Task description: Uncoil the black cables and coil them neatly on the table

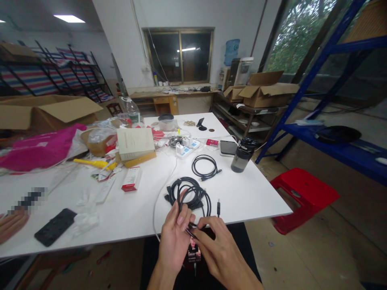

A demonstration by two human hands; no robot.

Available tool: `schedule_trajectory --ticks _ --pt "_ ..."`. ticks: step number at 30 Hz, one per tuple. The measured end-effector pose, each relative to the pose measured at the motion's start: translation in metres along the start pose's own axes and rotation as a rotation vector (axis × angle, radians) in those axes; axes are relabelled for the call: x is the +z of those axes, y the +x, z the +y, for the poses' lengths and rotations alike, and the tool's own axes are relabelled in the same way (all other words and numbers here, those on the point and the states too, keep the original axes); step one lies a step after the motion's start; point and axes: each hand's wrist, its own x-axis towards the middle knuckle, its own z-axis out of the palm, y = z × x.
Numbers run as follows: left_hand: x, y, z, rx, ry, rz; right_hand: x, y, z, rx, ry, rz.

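Observation:
My left hand (177, 229) is closed around a looped black cable (208, 201) near the front edge of the white table (121, 215). The fingers of my right hand (216, 241) pinch the same cable beside it. One plug end (218, 207) of black cable sticks up past my right fingers. Just behind my hands lies a pile of coiled black cables (173, 189). Another single coiled cable (204, 167) rests farther back on the table. Below my hands, partly hidden by them, a phone (194, 250) with a lit screen shows.
At the left edge lies another person's hand (12, 225), near a dark phone (56, 226). A dark bottle (242, 156), a power strip (188, 148), a red-white box (132, 179) and an open book-like box (136, 144) stand on the table. A red stool (305, 191) is at right.

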Motion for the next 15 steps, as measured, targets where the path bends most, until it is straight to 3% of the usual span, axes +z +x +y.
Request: schedule_trajectory --ticks 5,9,12,15 --pt "0.014 0.010 0.011 0.104 -0.182 -0.056 -0.001 0.017 0.015 -0.161 -0.217 0.178" --pt "0.006 0.028 0.010 0.157 -0.108 -0.046 0.007 0.031 0.035 -0.210 -0.293 0.124" --pt "-0.014 0.050 0.008 0.167 0.113 -0.048 0.024 0.039 0.058 -0.205 -0.302 0.035" --pt "-0.045 0.073 0.012 0.315 0.588 0.019 0.046 0.045 0.086 -0.186 -0.316 -0.051"
